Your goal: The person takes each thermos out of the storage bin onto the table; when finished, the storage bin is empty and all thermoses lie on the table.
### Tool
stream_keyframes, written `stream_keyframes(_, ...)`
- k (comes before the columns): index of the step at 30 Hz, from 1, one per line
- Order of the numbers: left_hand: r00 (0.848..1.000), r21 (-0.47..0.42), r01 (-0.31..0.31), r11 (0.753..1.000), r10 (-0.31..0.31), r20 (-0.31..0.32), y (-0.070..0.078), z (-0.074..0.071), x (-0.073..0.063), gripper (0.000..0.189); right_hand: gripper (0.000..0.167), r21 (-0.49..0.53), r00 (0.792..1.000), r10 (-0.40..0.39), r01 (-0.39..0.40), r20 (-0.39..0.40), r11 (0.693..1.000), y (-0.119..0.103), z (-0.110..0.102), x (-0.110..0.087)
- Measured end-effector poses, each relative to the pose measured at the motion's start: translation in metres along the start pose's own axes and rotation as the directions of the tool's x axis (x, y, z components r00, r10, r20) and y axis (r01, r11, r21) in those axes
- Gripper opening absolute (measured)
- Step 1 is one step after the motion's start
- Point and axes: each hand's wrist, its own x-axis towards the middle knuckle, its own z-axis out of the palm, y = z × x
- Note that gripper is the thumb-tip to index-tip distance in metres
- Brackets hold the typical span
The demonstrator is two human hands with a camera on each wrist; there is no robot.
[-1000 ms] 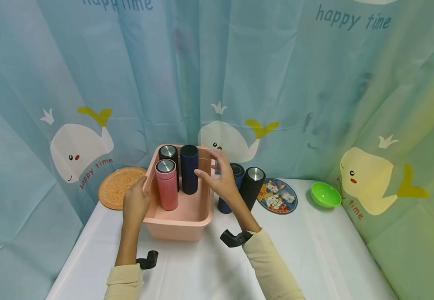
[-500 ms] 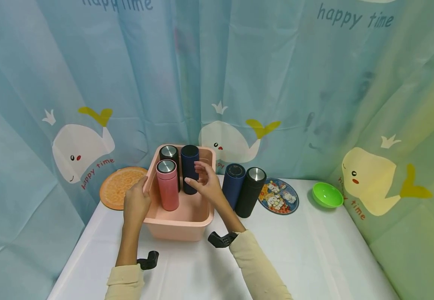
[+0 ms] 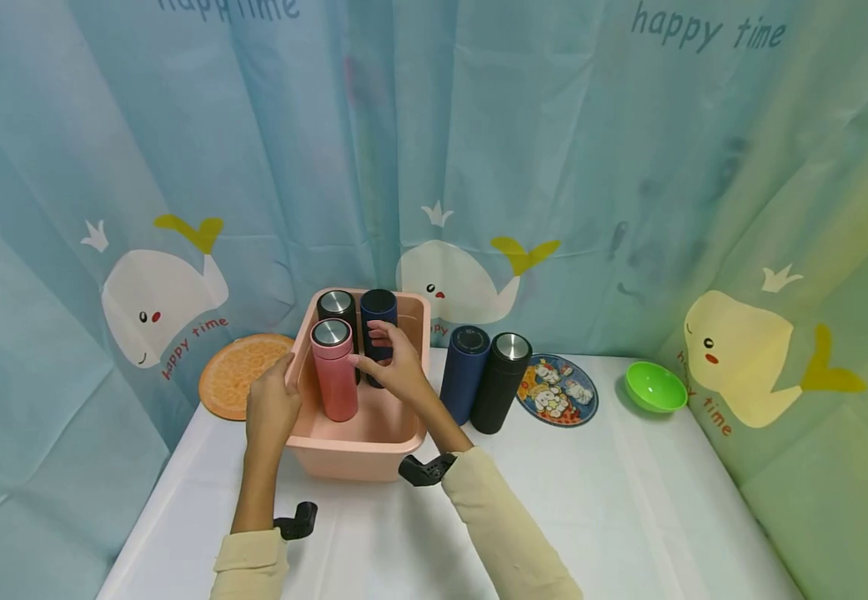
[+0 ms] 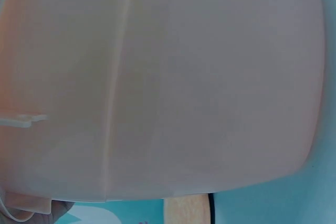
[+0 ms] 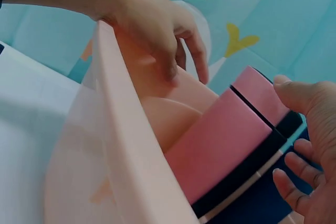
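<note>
The right grip (image 3: 399, 367) is spread, thumb perhaps touching the pink cylindrical flask (image 3: 338, 385) upright inside the pale-pink plastic tub (image 3: 355, 448); a nudge could topple it. The left grip (image 3: 274, 404) clamps the tub's rim; pulling could tilt everything.

pale blue fabric (image 3: 524, 150) is hanging in soft folds behind a white table (image 3: 629, 517), closing in on its left and right sides too. crowned whales with yellow tails are dotting the cloth, and "happy time" lettering (image 3: 707, 32) is running across the upper right. yellow-green light is tinting the right-hand fabric, while faint shadows are falling across the tabletop.
</note>
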Motion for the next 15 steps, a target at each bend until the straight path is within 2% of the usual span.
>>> stream_keyframes(6,1.0,-0.005,-0.014,1.0,0.014,-0.009,-0.001,0.0,0.001,0.05,0.067,-0.015,0.999,-0.011,0.011,0.031,1.0,-0.008,0.014,0.006)
stream_keyframes(15,1.0,-0.009,-0.026,1.0,0.025,-0.01,-0.003,0.001,-0.001,0.05,0.071,-0.088,0.999,0.021,-0.023,-0.026,0.996,-0.009,0.037,0.011)
